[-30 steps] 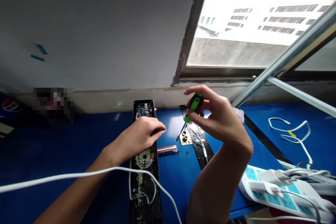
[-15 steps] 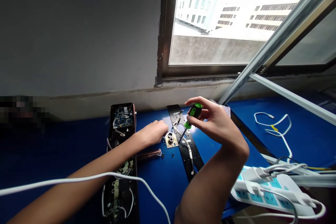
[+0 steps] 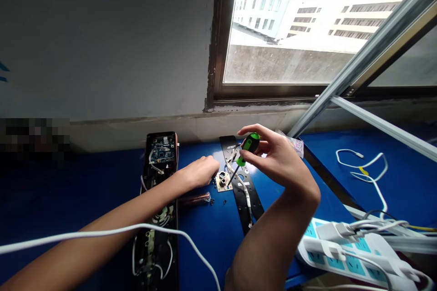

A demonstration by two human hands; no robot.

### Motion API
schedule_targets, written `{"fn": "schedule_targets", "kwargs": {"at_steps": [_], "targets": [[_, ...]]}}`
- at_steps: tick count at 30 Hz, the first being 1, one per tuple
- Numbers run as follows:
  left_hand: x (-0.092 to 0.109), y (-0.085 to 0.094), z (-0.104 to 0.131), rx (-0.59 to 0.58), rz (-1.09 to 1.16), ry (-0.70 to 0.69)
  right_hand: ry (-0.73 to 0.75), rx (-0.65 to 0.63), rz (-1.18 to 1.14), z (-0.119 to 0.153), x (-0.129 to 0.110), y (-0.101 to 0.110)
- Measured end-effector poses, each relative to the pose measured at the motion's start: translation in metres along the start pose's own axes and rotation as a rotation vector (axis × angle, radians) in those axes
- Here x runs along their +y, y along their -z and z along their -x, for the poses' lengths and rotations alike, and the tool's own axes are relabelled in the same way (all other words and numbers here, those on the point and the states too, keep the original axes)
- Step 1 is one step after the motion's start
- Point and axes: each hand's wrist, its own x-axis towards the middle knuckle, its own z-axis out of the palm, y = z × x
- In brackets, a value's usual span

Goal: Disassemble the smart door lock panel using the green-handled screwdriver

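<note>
The right hand point(image 3: 280, 157) grips a green-and-black screwdriver point(image 3: 251, 142) in its fingers, the shaft slanting down to a small square mounting plate point(image 3: 220, 187) on the blue bench point(image 3: 208, 241); whether the tip touches cannot be told. The left hand point(image 3: 201, 171) rests its curled fingers just beside that plate; whether they hold anything is hidden. Right of the plate lies a black perforated panel point(image 3: 241, 200); left, under the left forearm, an opened black housing point(image 3: 147, 200). Loose screws point(image 3: 212, 202) lie near the plate.

No lettering can be read: the pale labels point(image 3: 243, 184) on the black plate point(image 3: 241, 201) and the print on the packet point(image 3: 297, 146), farther right, are too small.
</note>
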Motion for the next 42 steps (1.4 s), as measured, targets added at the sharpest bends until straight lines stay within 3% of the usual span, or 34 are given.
{"fn": "schedule_targets", "kwargs": {"at_steps": [4, 8, 10, 14, 19, 25, 33, 42], "targets": [[0.0, 0.001, 0.006, 0.034, 0.033, -0.011, 0.005, -0.005, 0.005, -0.001, -0.001, -0.002], [0.0, 0.016, 0.025, 0.128, 0.06, -0.036, 0.041, -0.021, -0.027, -0.004, -0.005, -0.007], [-0.004, 0.025, 0.04, 0.216, 0.092, -0.053, 0.07, -0.024, -0.044, -0.006, -0.009, -0.011], [-0.016, 0.033, 0.077, 0.503, 0.236, -0.103, 0.128, -0.033, -0.062, -0.014, -0.02, -0.026], [-0.032, 0.025, 0.119, 0.626, 0.264, -0.127, 0.124, -0.11, 0.005, -0.024, -0.032, -0.057], [-0.05, 0.016, 0.148, 0.654, 0.249, -0.114, -0.008, -0.231, 0.352, -0.023, -0.041, -0.088], [-0.063, 0.009, 0.159, 0.652, 0.225, -0.124, -0.214, -0.397, 0.57, -0.003, -0.031, -0.123], [-0.059, 0.013, 0.164, 0.602, 0.203, -0.115, -0.297, -0.658, 0.561, -0.005, -0.012, -0.16]]}}
